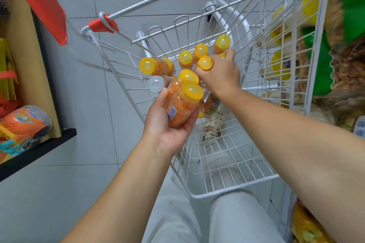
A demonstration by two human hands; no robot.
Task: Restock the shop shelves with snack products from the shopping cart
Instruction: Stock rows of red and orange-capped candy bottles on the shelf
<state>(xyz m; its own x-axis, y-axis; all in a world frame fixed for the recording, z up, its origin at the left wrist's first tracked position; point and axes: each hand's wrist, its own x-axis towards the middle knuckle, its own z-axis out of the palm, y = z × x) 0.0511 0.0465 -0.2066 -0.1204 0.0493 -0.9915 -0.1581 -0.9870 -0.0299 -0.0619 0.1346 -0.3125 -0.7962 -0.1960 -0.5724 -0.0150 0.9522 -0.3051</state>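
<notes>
- Notably, fingers of the left hand were wrapped around two orange-filled jars with yellow lids, held together over the cart's near-left edge.
- Right hand was closed on the yellow-lidded jar standing inside the cart, fingers curled around its neck.
- Further yellow-capped jars stood or lay just beside it in the white wire shopping cart.
- One clear-lidded jar lay against the cart's left wall.
- A netted orange package rested on the black shelf at left.
</notes>
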